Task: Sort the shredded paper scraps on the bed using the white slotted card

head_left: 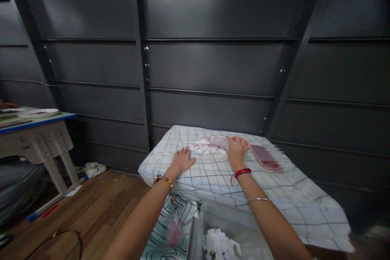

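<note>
My left hand (182, 160) lies flat on the checked cloth (210, 174), fingers stretched out, just left of a pile of small white paper-like pieces (202, 145). At the right side of that pile, my right hand (237, 150) has its fingers closed on a translucent, whitish plastic item (219, 142). The item rests over some of the pieces, and its exact kind is hard to make out. To the right of my right hand lies a pink-edged flat device (266, 159) that looks like a phone, partly blurred out.
Below the cloth's front edge stands a grey plastic bin (225, 213) holding white cut pieces (219, 245). Beside it, a pink clump in clear plastic (175, 231) sits on patterned fabric (183, 205). A desk (51, 130) is at left; a dark panelled wall (213, 69) rises behind.
</note>
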The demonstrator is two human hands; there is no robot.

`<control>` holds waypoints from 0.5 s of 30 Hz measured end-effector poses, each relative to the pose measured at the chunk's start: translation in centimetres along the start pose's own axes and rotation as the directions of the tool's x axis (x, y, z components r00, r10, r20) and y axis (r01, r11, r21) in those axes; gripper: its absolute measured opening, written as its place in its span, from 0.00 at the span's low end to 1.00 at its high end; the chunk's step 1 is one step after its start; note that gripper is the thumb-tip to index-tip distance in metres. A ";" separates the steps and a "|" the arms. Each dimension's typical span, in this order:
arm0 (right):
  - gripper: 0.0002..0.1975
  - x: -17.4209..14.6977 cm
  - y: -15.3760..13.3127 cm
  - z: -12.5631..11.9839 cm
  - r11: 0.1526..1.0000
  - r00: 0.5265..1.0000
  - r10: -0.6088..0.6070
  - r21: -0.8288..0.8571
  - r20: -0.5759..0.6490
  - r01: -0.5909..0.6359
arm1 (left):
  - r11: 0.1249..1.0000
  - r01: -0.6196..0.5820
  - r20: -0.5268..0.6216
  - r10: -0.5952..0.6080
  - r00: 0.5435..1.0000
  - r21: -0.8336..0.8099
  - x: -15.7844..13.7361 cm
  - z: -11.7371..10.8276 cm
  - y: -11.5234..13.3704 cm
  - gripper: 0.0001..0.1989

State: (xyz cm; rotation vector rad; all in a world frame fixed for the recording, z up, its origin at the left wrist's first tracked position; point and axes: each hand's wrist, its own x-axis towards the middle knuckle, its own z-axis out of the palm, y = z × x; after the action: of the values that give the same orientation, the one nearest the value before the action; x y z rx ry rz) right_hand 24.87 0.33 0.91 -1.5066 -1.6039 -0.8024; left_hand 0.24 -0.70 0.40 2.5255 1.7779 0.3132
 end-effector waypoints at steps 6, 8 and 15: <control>0.18 0.6 -1.0 -0.6 0.998 0.998 -0.058 0.009 0.022 0.058 | 1.000 0.020 -0.060 -0.020 0.998 -0.003 0.0 0.3 -0.1 0.29; 0.17 1.5 -1.8 -1.0 0.990 0.989 -0.140 0.023 0.057 0.139 | 0.999 0.042 -0.088 -0.043 0.995 -0.012 0.0 0.3 -0.1 0.30; 0.13 7.3 -5.7 -1.0 0.876 0.842 -0.478 0.073 0.249 0.476 | 0.994 0.107 -0.109 -0.106 0.988 0.007 -0.3 0.1 0.2 0.29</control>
State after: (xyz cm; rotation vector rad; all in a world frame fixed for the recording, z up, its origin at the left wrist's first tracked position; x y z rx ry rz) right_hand 19.38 2.54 8.08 -1.2515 -2.2319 -0.8857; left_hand 0.38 -1.05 0.30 2.4543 1.9503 0.4444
